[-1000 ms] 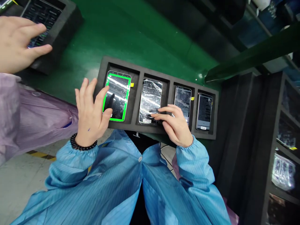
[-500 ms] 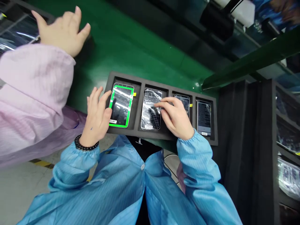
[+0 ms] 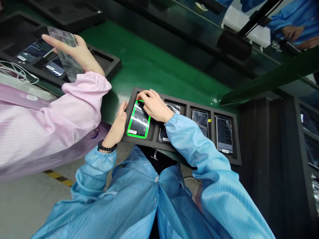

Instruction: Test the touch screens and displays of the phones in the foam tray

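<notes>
A dark foam tray (image 3: 156,143) with a row of compartments lies before me, each holding a smartphone. The leftmost smartphone (image 3: 138,124) shows a black screen with a green border. Over its upper end is my right hand (image 3: 156,108), fingers bent and their tips at the screen's top, not wrapped round the phone. My left hand (image 3: 117,127) rests by the tray's left edge, fingers stretched out and holding nothing. Under my right wrist, a film-covered smartphone (image 3: 163,135) is partly hidden. Two smartphones with lines of text, one near (image 3: 200,121) and one far right (image 3: 224,134), lie uncovered.
At left, a co-worker's hand (image 3: 84,54) in a pink sleeve holds a clear-looking flat panel (image 3: 66,49) over another foam tray (image 3: 113,64). A white cable (image 3: 18,73) lies nearby. A green beam (image 3: 269,79) and dark foam stacks (image 3: 264,132) stand at right.
My right hand has moved left from the second smartphone to the top of the green-bordered one. My left hand has shifted to the tray's edge. The co-worker's hand now holds a panel.
</notes>
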The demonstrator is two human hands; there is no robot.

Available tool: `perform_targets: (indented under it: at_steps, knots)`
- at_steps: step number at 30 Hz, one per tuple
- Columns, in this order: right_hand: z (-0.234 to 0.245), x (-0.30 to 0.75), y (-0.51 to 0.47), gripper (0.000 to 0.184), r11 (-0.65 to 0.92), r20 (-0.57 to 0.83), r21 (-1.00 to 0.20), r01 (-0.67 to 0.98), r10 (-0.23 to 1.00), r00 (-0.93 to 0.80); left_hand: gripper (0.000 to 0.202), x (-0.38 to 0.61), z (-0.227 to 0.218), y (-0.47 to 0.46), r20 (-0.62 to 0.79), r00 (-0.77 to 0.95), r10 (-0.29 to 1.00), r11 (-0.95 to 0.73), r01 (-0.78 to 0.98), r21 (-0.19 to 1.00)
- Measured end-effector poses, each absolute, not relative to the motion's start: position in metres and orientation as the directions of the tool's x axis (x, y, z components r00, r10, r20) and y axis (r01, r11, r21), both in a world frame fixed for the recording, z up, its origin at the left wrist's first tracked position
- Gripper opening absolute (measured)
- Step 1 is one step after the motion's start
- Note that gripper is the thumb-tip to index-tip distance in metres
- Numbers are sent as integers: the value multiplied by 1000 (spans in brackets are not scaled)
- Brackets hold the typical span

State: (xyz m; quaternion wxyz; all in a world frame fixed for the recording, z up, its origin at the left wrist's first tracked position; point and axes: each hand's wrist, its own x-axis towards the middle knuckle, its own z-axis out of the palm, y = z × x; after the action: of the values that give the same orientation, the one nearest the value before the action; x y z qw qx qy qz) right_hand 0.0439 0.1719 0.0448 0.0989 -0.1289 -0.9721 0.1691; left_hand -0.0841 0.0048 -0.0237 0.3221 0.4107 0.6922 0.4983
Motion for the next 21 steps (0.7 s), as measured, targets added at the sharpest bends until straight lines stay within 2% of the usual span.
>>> perform_targets:
  at_steps: [4, 7, 15, 21]
  knots:
    - [53, 54, 177, 44, 866, 162, -417, 274, 368, -916, 76, -83, -21, 5, -38, -451, 892, 151, 217, 965]
    - [61, 65, 172, 43, 853, 176, -454, 256, 368, -913, 75, -82, -18, 5, -46, -459, 887, 153, 199, 968]
    - [62, 91, 116, 42, 866, 143, -497, -46, 29, -989, 78, -82, -16, 5, -83, -472, 878, 156, 117, 981]
    - [41, 81, 98, 42, 857, 88, -504, -106, -71, -994, 77, -82, -15, 6, -74, -483, 873, 158, 134, 978]
